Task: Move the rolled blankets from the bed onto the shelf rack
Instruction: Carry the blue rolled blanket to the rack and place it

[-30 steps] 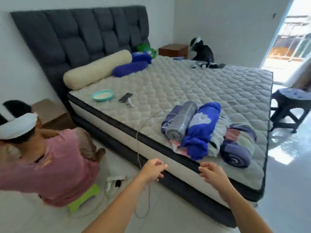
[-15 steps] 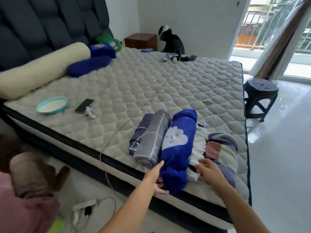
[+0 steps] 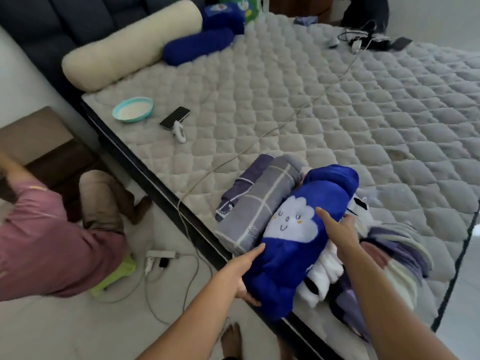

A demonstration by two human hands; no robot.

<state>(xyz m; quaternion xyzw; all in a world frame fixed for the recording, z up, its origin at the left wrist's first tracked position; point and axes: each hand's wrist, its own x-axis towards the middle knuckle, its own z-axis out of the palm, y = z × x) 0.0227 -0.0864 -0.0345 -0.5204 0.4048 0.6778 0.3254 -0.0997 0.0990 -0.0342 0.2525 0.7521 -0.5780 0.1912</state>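
Several rolled blankets lie in a pile at the near edge of the bed (image 3: pixel 337 126). On top is a blue blanket roll with a white cloud face (image 3: pixel 298 229). My left hand (image 3: pixel 246 274) cups its near left end from below, and my right hand (image 3: pixel 337 227) presses on its right side. To its left lies a grey checked roll (image 3: pixel 259 203) over a purple one (image 3: pixel 246 178). A white roll (image 3: pixel 324 271) and a striped purple-pink roll (image 3: pixel 394 253) lie to its right. The shelf rack is out of view.
A person in a pink top (image 3: pixel 52 242) crouches on the floor at the left. A power strip with cables (image 3: pixel 161 255) lies on the floor by the bed. A teal bowl (image 3: pixel 132 109), a phone (image 3: pixel 174 117), a cream bolster (image 3: pixel 130 45) and a blue bolster (image 3: pixel 197 45) are on the mattress.
The view has come closer and tilted down over the pile. Both my hands have closed in on the blue cloud roll, the left now under its end, the right on its side.
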